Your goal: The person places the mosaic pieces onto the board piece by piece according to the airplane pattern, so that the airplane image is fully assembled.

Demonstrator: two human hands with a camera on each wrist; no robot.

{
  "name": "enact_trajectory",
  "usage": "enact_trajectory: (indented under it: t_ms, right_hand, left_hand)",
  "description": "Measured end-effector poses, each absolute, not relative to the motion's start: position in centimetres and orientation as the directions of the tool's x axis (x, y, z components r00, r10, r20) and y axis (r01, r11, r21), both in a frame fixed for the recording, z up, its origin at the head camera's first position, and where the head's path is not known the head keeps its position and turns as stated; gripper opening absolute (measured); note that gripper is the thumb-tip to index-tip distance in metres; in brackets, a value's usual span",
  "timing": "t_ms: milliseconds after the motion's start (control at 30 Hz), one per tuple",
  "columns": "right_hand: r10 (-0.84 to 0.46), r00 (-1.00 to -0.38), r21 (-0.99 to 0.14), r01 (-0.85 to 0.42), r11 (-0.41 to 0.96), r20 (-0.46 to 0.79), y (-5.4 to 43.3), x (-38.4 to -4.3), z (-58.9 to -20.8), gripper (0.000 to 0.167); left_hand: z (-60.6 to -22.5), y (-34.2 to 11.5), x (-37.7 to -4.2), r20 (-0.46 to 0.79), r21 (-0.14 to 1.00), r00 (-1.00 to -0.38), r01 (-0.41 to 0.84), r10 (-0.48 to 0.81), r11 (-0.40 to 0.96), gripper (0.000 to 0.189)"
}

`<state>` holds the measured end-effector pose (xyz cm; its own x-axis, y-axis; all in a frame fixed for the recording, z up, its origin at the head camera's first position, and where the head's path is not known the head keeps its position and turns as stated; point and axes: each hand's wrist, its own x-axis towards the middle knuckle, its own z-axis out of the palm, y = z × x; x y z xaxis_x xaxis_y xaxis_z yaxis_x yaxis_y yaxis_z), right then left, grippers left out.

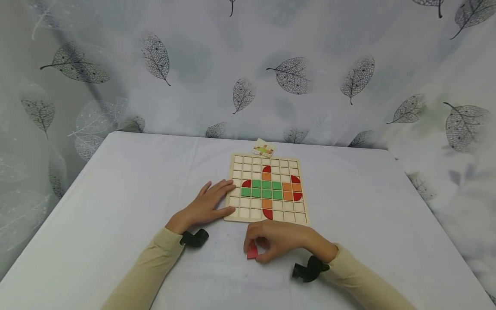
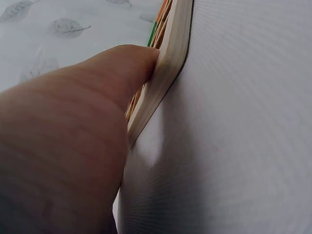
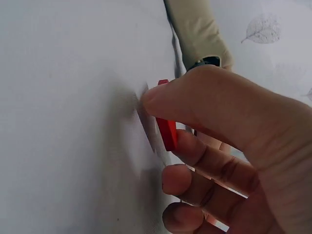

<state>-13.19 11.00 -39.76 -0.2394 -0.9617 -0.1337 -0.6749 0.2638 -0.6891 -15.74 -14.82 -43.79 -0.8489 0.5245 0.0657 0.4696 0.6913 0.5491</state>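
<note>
A wooden grid board (image 1: 244, 212) lies on the white table, with green and orange squares and red quarter-round pieces set in some of its cells. My left hand (image 1: 207, 204) rests at the board's left edge with fingers spread, fingertips on the frame. In the left wrist view the thumb (image 2: 131, 63) touches the board's rim (image 2: 168, 63). In front of the board, my right hand (image 1: 277, 239) pinches a red piece (image 1: 252, 252) between thumb and fingers. The right wrist view shows this red piece (image 3: 166, 129) edge-on, close over the tablecloth, the other fingers curled below it.
A small pattern card (image 1: 264, 148) leans at the board's far edge. Black wrist cameras (image 1: 308, 270) sit on both wrists, over beige sleeves. Behind the white table (image 1: 116, 185) hangs a curtain (image 1: 193, 64) printed with leaves.
</note>
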Motion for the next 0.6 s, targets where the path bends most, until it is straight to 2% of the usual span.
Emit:
enact_trajectory:
  t_ms: [333, 600]
  right_hand:
    - [-0.956, -0.282, -0.678, -0.687, 0.262, -0.083, 10.8, -14.8, -39.2, 0.021]
    - [-0.938, -0.345, -0.663, -0.695, 0.278, -0.032, 10.5, -16.1, -39.9, 0.021]
  left_hand:
    - [-43.7, -14.9, -15.7, 0.074, 0.553, -0.844, 0.479, 0.532, 0.682, 0.066]
    - [-43.7, -15.0, -15.7, 0.077, 0.553, -0.844, 0.48, 0.531, 0.682, 0.066]
